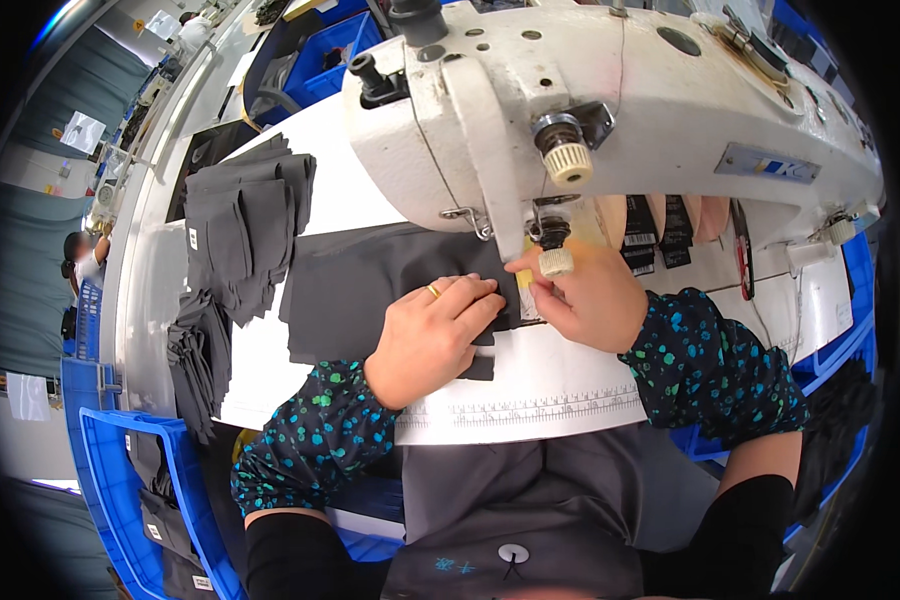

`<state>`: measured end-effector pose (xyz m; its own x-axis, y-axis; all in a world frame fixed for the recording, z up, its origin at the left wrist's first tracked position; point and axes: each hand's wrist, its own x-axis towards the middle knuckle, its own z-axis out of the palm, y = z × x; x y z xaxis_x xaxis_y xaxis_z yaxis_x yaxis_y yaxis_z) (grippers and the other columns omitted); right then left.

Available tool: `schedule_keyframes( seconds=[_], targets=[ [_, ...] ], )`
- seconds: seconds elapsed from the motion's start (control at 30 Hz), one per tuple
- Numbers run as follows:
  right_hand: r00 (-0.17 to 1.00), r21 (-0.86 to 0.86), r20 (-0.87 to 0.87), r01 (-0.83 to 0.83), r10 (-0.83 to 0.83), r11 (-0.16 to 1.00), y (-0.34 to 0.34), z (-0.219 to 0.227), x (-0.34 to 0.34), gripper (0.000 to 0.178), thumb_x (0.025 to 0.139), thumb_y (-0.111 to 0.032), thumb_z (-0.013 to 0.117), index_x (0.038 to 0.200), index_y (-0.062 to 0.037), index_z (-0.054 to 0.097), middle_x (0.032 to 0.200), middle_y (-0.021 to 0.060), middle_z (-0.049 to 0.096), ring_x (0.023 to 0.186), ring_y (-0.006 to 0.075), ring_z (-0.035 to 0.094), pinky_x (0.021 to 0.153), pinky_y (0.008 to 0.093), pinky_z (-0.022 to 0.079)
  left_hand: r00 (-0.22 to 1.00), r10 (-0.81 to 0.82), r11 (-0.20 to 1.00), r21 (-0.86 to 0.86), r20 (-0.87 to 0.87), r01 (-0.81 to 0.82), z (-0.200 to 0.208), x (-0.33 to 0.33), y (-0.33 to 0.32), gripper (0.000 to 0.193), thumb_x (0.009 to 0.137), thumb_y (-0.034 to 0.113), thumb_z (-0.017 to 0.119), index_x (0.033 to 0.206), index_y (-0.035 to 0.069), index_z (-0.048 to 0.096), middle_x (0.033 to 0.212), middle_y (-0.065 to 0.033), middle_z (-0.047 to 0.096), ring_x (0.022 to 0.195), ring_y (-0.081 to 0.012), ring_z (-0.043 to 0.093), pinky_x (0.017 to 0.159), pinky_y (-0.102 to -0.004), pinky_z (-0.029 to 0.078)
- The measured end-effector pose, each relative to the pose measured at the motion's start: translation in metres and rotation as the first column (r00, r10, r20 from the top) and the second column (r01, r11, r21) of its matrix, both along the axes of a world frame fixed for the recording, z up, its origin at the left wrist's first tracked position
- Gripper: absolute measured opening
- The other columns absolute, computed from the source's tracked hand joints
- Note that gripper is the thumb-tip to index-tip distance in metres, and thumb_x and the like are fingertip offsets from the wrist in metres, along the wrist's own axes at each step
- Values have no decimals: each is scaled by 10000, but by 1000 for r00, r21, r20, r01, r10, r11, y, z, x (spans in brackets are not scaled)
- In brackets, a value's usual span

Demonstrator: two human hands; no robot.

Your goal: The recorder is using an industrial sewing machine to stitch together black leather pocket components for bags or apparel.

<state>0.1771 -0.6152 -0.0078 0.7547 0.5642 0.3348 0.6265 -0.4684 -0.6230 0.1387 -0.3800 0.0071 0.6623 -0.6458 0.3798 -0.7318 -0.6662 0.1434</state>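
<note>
A dark grey fabric piece (355, 285) lies on the white sewing table, its right edge by the needle area of a white sewing machine (400, 150). My left hand (435, 325), with a ring on one finger, rests on this fabric, fingers stretched out flat. Just right of the fabric's edge, my right hand (590, 300) has its fingers bent together under the machine's head, close to the presser foot. Whatever its fingertips pinch is too small or hidden to make out. Patterned sleeve covers (710, 360) cover both forearms.
Stacked dark grey fabric pieces (240, 220) lie to the left. Under the machine arm are black printed labels (640, 235) and red-handled scissors (742, 245). A printed ruler (550, 408) runs along the front edge. Blue crates (185, 470) stand lower left and right.
</note>
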Motion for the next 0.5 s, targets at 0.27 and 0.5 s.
schedule_keyframes(
  seconds=[0.27,0.5],
  targets=[
    [991,-49,123,-44,50,998,-1,3,0,293,849,-16,645,1123,-70,735,763,108,639,703,314,642,652,410,504,1000,24,1000,-3,3,-24,-2,0,-2,478,614,-10,676,1079,93,712,1155,-16,694,1059,-203,685,808,-314,578],
    [969,-156,237,-33,70,987,1,-3,-2,275,786,-95,713,1057,-127,746,848,72,600,829,273,650,675,411,537,999,-42,999,-9,-10,42,0,0,4,552,606,-14,678,1142,109,725,1192,-25,707,1112,-229,682,854,-333,582]
  ],
)
